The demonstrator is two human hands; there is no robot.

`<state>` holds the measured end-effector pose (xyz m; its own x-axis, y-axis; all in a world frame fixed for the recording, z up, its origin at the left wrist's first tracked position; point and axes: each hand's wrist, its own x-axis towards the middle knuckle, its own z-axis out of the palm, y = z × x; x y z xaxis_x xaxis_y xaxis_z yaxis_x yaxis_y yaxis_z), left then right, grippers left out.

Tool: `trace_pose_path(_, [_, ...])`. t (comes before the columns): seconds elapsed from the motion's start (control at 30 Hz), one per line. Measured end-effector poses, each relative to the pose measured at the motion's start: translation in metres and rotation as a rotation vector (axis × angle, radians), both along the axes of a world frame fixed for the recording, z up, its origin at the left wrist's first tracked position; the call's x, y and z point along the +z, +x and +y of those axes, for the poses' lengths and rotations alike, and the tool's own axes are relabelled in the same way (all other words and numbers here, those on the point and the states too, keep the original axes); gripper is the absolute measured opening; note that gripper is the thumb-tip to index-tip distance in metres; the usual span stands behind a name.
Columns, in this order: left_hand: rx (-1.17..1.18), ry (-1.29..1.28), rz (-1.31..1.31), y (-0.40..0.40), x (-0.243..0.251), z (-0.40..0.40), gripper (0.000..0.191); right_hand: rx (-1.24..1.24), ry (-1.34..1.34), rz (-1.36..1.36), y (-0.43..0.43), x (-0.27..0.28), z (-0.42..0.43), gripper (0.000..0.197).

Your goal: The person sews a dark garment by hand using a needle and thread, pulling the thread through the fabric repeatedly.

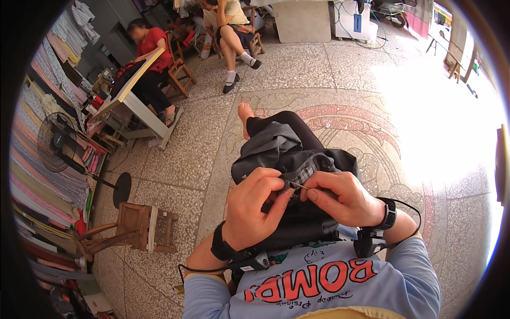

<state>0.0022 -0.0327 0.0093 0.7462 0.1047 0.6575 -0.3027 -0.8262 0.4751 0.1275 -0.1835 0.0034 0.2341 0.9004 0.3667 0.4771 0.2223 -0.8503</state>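
Observation:
A dark garment (275, 147) lies bunched over my lap, with a strip of black-and-white checked fabric (306, 174) showing at its turned edge. My left hand (257, 207) pinches the dark cloth between thumb and fingers. Close beside it on the right, my right hand (342, 197) holds one end of a thin metal tool (297, 184), possibly a needle or seam ripper, between thumb and forefinger. The tool's other end meets the cloth at my left fingertips. Both wrists wear black straps with small devices and cables.
A wooden chair (131, 227) and a black standing fan (59, 139) are at the left, beside shelves of folded fabrics (44, 171). A person in red (153, 48) sits at a sewing table (135, 75); another person (231, 28) sits farther back. Terrazzo floor (179, 159) surrounds my seat.

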Motion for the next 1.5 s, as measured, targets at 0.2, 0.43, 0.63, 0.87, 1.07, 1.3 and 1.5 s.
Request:
trace_pose_path(0.2, [-0.052,-0.029,-0.027,0.002,-0.001,0.001,0.015,-0.001,-0.01,0.06,-0.001,-0.003,0.001,0.011])
trace_pose_path(0.43, [-0.042,-0.044,0.025,-0.001,0.0,-0.003,0.014,0.074,-0.117,0.344,-0.004,0.002,0.002,0.017])
trace_pose_path(0.63, [-0.014,0.13,-0.087,0.002,-0.002,-0.001,0.015,0.195,-0.265,0.756,-0.003,0.01,0.001,0.021])
trace_pose_path(0.87, [-0.082,0.138,-0.095,0.004,0.007,-0.002,0.014,0.202,-0.234,0.906,-0.003,0.021,-0.008,0.022])
trace_pose_path(1.07, [-0.159,0.092,-0.034,0.004,0.011,-0.003,0.011,0.197,-0.238,1.005,-0.001,0.027,-0.018,0.024])
trace_pose_path(1.3, [-0.225,-0.004,0.009,0.004,0.01,-0.009,0.011,0.214,-0.227,1.094,-0.006,0.02,-0.027,0.024])
trace_pose_path(1.5, [-0.397,-0.364,0.244,0.005,0.002,0.002,0.008,0.233,-0.129,1.056,-0.013,0.004,-0.013,0.024])
